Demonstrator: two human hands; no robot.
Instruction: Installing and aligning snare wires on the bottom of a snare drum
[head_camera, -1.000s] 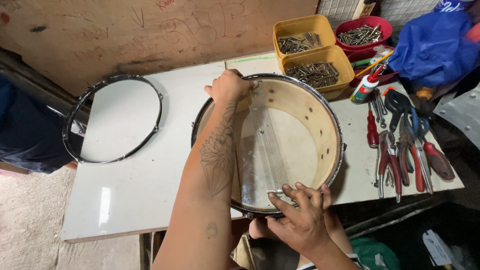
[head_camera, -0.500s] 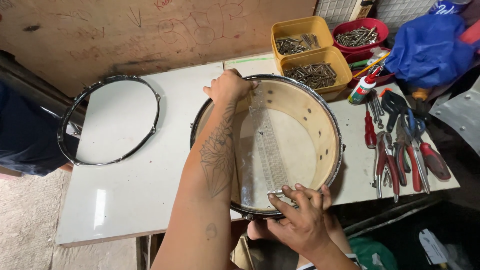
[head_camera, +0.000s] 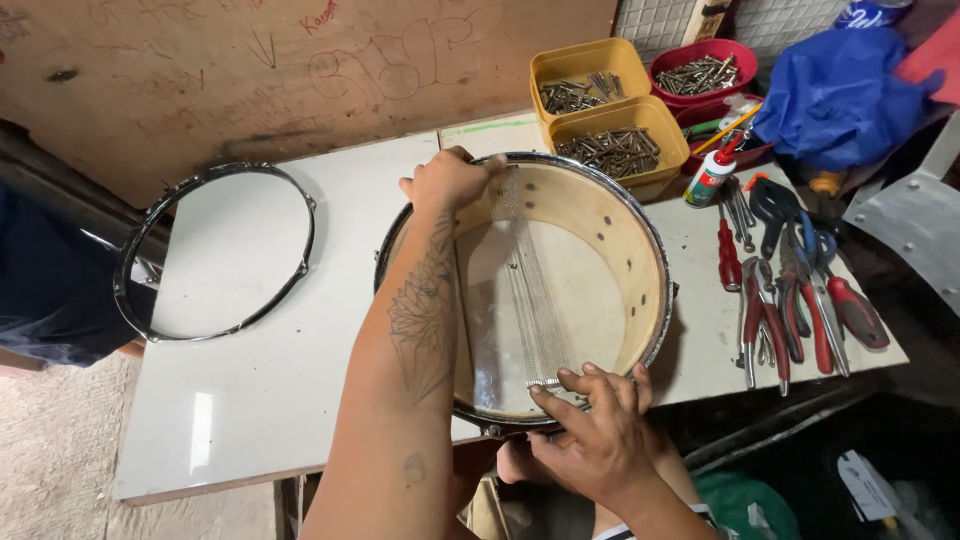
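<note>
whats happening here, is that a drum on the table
Yes. A person is working on a snare drum shell that lies open side up on a white table. The left hand grips the far rim, while the right hand presses the near end of the snare wires stretched across the clear head. A loose metal hoop lies to the left, pliers and trays of screws to the right.

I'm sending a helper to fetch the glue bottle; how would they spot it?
On the white table, look right of the drum, beside the yellow bins of screws. The glue bottle stands there, above the pliers: small, white, red-capped, the only bottle.
</note>
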